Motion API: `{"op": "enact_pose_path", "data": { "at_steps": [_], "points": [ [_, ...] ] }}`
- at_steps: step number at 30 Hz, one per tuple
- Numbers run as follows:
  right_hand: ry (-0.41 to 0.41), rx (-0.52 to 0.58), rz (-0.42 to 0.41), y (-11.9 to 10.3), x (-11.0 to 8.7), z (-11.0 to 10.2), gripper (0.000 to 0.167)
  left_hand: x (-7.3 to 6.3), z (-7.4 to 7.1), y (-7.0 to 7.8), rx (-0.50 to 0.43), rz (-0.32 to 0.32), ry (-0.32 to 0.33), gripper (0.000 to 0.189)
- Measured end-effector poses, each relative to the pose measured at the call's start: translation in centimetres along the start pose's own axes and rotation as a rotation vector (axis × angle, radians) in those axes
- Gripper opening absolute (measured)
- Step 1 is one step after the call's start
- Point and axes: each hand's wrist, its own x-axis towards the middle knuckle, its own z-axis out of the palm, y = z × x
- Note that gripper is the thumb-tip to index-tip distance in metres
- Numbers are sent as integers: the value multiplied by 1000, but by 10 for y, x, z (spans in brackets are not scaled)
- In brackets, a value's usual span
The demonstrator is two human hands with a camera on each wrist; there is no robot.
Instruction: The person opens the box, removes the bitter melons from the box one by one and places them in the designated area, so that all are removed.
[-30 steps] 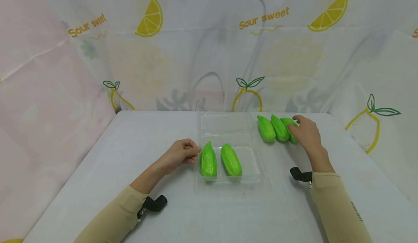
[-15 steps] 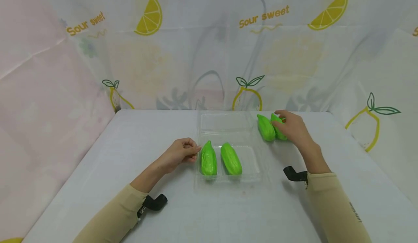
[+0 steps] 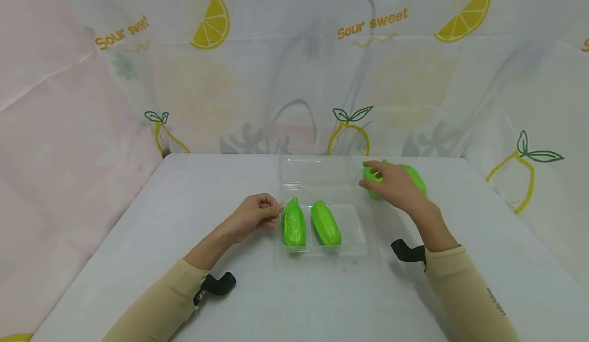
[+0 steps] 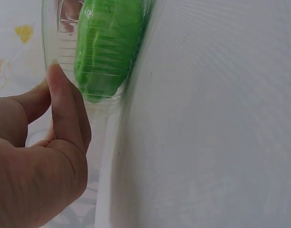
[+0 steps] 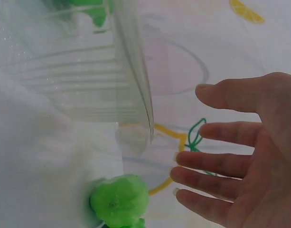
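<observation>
A clear plastic clamshell box (image 3: 352, 224) lies open on the table with two green ridged gourds in it, one at the left (image 3: 294, 224) and one near the middle (image 3: 325, 224). My left hand (image 3: 253, 217) pinches the box's left rim between thumb and forefinger, the rim running up from the fingertips (image 4: 55, 71) in the left wrist view. Over the loose gourds at the back right hovers my right hand (image 3: 397, 184), its fingers spread from the thumb and nothing in it. It partly hides these gourds (image 3: 415, 180); one shows below the fingers in the right wrist view (image 5: 120, 199).
The box's transparent lid (image 3: 317, 172) is folded back towards the rear edge of the white table (image 3: 216, 173). A printed fabric backdrop (image 3: 257, 86) rises right behind the table and along both sides.
My right hand has swept left across the row of loose gourds, uncovering the rightmost one and covering the others. My left hand has stayed at the box's rim.
</observation>
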Motion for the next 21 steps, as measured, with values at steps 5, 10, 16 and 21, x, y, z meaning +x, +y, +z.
{"op": "enact_pose_path", "data": {
  "at_steps": [5, 10, 16, 21],
  "points": [
    [-48, 25, -38, -11, -2, 6, 53, 0, 0, 0, 4, 3, -4, 18],
    [-90, 15, -75, -23, -6, 10, 54, 1, -1, -1, 7, 6, -6, 18],
    [-197, 15, -89, -32, -9, 18, 56, 0, 0, -1, 10, 9, -3, 19],
    [-279, 3, -113, -37, -10, 28, 59, 0, 0, -1, 13, 11, -3, 19]
  ]
}}
